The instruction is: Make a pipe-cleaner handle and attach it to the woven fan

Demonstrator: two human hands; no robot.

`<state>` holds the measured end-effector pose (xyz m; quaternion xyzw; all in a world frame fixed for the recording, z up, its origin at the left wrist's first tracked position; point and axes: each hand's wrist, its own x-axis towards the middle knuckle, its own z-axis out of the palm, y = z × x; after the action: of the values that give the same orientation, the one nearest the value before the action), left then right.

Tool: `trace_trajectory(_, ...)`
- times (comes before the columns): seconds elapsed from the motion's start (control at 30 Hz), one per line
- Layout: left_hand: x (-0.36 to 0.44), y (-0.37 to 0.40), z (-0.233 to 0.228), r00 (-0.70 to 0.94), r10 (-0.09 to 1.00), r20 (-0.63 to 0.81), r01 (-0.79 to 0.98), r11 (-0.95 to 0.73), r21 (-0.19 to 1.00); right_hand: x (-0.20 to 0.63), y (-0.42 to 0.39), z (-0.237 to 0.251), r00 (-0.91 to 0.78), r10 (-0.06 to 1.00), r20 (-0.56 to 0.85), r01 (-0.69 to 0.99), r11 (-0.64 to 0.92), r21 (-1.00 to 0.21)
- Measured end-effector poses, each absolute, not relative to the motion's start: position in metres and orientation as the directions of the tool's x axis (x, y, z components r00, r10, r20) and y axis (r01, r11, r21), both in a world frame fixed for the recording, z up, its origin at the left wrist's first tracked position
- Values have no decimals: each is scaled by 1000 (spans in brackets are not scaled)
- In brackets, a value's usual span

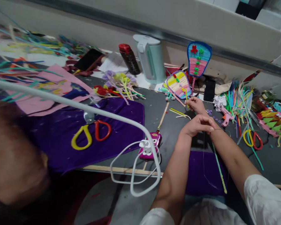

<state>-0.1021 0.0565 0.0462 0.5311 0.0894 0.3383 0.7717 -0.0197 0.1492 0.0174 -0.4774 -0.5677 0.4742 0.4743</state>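
Observation:
My right hand (196, 105) reaches farther forward and pinches a short yellow pipe cleaner (186, 97) in front of a fan-shaped panel (176, 82) with a yellow and pink striped face and a purple edge. Close to my right wrist, my left hand (198, 125) is pinched, with a thin strand at its fingertips. A fine thread (204, 156) hangs below. A pale green pipe cleaner (219, 165) slants down beside my right forearm; its upper end is hidden. Loose yellow pipe cleaner pieces (177, 111) lie left of my hands.
A blue-edged fan (198, 59) stands against the wall near a kettle (154, 59) and a bottle (129, 59). To the right are a pink glue gun (226, 116) and scissors (248, 139). A power strip (155, 137) and white cable (121, 117) lie left. Another person's blurred arm (14, 156) is at far left.

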Motion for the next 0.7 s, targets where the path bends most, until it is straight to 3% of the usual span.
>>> trace_trajectory(0.1,-99,60,40,732,665,148,-389,230,892,-9,145,27,-49,999,-19,-121,-24,-992)
trace_trajectory(0.23,-96,66,34,689,721,73,-365,258,895,17,135,39,94,995,-20,-210,1,-978)
trace_trajectory(0.37,-95,71,32,648,759,-56,-275,302,913,56,113,47,244,970,18,-72,37,-997)
trace_trajectory(0.53,-90,74,29,599,794,-100,-238,296,925,85,70,39,226,971,71,118,45,-992)
trace_trajectory(0.7,-86,76,23,558,823,-101,-229,270,935,88,41,31,81,997,6,45,2,-999)
